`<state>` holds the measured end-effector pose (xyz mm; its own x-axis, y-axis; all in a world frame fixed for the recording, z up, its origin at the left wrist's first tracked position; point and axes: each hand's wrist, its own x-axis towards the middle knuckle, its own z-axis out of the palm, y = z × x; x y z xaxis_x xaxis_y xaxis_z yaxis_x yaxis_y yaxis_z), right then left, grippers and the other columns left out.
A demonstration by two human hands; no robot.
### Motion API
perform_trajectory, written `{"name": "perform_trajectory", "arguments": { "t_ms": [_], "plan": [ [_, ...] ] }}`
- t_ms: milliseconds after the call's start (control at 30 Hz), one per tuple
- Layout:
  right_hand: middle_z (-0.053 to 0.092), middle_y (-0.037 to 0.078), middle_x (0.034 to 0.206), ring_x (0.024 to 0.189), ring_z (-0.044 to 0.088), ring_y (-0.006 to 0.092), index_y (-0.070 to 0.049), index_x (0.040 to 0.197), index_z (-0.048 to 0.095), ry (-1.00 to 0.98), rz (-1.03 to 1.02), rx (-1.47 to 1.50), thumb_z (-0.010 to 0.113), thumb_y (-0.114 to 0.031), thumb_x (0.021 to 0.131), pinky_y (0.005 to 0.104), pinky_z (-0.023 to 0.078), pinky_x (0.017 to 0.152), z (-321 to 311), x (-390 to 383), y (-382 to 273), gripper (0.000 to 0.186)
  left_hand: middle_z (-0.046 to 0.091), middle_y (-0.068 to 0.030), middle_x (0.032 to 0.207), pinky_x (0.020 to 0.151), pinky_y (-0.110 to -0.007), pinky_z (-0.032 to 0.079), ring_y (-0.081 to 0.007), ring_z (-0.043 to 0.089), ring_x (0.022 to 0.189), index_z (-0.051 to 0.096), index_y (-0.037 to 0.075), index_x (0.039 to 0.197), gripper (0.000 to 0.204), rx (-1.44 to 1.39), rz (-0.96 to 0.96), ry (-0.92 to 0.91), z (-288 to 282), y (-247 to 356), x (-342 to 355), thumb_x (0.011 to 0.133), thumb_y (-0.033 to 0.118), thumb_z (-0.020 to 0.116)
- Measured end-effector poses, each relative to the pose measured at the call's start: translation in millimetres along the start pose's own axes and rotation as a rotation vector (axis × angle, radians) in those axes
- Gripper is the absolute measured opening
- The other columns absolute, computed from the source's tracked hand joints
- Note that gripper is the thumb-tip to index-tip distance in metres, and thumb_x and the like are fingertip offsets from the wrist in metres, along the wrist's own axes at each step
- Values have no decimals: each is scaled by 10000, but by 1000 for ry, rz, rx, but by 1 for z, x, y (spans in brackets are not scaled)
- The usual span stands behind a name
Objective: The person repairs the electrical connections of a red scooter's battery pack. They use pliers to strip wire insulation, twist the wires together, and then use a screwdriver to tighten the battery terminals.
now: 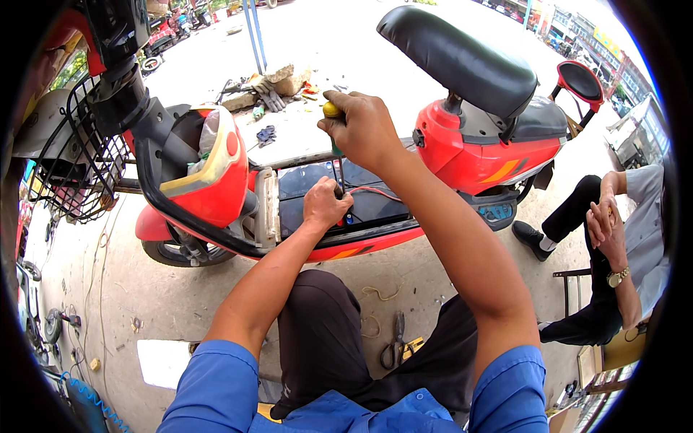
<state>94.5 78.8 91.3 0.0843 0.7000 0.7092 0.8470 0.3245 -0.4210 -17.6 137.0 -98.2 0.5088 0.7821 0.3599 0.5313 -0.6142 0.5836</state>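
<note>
A screwdriver (332, 110) with a yellow and green handle is upright in my right hand (368, 133), its shaft pointing down at the batteries. Below it, my left hand (326, 203) is closed with its fingertips pinched close to the shaft; what they grip is hidden. Black batteries (375, 213) lie in the opened footboard of a red electric scooter (462, 148). A red wire (379, 190) runs over the batteries to the right of my left hand.
On the floor between my knees lie scissors (394, 343). Seated at the right is another person (610, 252), hands together. Gloves (268, 95) and stones (292, 81) lie beyond the scooter. A wire basket (79, 155) hangs at its front, and a white sheet (162, 363) lies at lower left.
</note>
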Motion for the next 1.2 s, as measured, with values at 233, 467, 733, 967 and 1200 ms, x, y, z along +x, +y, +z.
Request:
{"name": "perform_trajectory", "arguments": {
  "t_ms": [233, 467, 733, 967, 1200],
  "plan": [
    [701, 270, 994, 904, 701, 376, 29, 1130, 696, -44, -23, 38, 792, -175, 807, 447, 535, 784, -3, 1, 4, 394, 664, -129, 871, 771, -421, 539, -322, 676, 813, 692, 22, 742, 235, 2, 8, 1, 0, 3, -1, 760, 246, 760],
    [712, 249, 953, 866, 701, 373, 41, 1142, 679, -163, 135, -179, 793, -161, 809, 433, 543, 786, -12, 3, -11, 406, 662, -126, 862, 770, -420, 539, -320, 676, 813, 692, 24, 740, 233, -1, 8, 9, 0, 1, -1, 754, 246, 764],
    [714, 248, 909, 843, 705, 395, 29, 1119, 686, -122, 78, -84, 814, -186, 793, 425, 547, 766, -7, 4, -5, 411, 662, -120, 857, 760, -412, 539, -312, 675, 801, 692, 24, 739, 234, 4, 14, 12, 0, -3, -1, 761, 246, 761],
    [707, 241, 830, 784, 706, 396, 28, 1018, 702, 20, -104, 56, 836, -200, 766, 425, 547, 723, 1, 2, 5, 365, 662, -117, 856, 758, -406, 543, -304, 678, 793, 692, 23, 737, 234, -2, 9, -1, 1, 2, 0, 764, 246, 760],
    [716, 254, 892, 846, 716, 381, 36, 1087, 693, -67, 62, -122, 797, -130, 784, 420, 553, 786, -6, 0, -4, 361, 662, -117, 853, 758, -407, 545, -305, 678, 789, 695, 24, 737, 232, 3, 8, 9, 2, -1, -1, 760, 246, 758]
  ]
}}
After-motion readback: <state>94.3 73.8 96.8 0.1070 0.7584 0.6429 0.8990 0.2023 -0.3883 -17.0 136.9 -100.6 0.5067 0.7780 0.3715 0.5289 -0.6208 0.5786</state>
